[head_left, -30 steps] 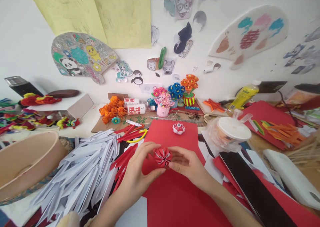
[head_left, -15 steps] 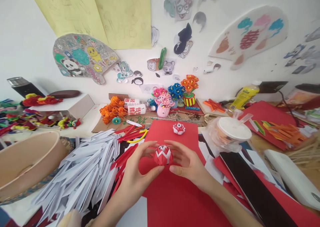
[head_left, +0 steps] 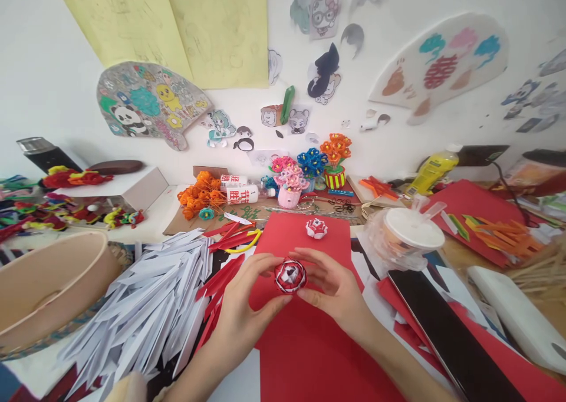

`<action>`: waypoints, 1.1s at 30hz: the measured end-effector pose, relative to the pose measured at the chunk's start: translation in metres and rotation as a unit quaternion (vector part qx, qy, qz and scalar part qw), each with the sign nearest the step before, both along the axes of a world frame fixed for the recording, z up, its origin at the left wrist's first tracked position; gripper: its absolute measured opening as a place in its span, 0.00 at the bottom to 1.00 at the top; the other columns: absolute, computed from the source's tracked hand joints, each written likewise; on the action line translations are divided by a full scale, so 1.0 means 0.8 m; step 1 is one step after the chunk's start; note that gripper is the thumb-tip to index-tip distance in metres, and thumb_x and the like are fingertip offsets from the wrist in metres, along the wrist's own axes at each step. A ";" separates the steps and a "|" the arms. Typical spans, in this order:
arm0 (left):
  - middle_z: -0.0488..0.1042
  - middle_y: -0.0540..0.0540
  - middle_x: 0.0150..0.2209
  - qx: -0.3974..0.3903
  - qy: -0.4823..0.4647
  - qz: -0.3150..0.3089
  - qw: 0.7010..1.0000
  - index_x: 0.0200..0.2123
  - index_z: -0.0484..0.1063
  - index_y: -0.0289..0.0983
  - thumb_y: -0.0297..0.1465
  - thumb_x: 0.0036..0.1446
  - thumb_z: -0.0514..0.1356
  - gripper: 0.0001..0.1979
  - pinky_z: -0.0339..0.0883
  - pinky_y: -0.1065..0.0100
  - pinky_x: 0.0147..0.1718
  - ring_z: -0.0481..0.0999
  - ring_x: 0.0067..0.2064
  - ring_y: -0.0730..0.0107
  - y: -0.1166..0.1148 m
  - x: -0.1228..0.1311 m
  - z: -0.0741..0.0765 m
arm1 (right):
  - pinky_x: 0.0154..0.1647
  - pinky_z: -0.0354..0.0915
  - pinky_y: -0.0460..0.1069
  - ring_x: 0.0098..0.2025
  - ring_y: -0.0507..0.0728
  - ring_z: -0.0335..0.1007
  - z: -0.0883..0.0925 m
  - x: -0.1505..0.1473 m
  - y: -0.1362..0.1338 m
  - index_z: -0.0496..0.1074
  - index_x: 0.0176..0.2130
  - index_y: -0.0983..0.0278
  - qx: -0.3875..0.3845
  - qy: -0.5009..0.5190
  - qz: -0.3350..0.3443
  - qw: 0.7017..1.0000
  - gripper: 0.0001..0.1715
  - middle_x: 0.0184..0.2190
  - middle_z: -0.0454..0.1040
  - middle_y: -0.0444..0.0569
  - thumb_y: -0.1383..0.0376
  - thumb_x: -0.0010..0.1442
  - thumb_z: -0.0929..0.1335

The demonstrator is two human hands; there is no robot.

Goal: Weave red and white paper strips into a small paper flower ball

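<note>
A folded red-and-white flower (head_left: 290, 276), apparently fully shaped, is gripped between left hand (head_left: 243, 299) and right hand (head_left: 332, 290) above the red sheet (head_left: 327, 349), with a second flower (head_left: 316, 228) already set far and white strips (head_left: 150, 307) left unused at left.

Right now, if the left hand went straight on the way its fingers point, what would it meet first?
The red-and-white folded paper ball, which the left hand seems to hold at its fingertips. Just past it, the right hand comes next, though the depth between them is hard to judge.
</note>
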State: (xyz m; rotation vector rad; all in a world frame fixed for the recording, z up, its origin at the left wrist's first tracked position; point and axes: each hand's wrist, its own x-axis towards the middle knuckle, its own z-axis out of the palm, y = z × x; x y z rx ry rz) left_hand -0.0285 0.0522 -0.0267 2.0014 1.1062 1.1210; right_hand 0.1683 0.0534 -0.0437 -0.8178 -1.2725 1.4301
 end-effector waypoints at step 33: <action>0.78 0.42 0.42 -0.210 -0.168 -0.044 0.962 0.45 0.71 0.37 0.37 0.60 0.61 0.12 0.73 0.64 0.44 0.79 0.43 0.63 0.001 0.007 0.005 | 0.58 0.66 0.56 0.57 0.62 0.68 0.009 0.003 -0.006 0.68 0.59 0.50 0.105 -0.135 0.008 0.985 0.31 0.55 0.71 0.49 0.60 0.58 0.73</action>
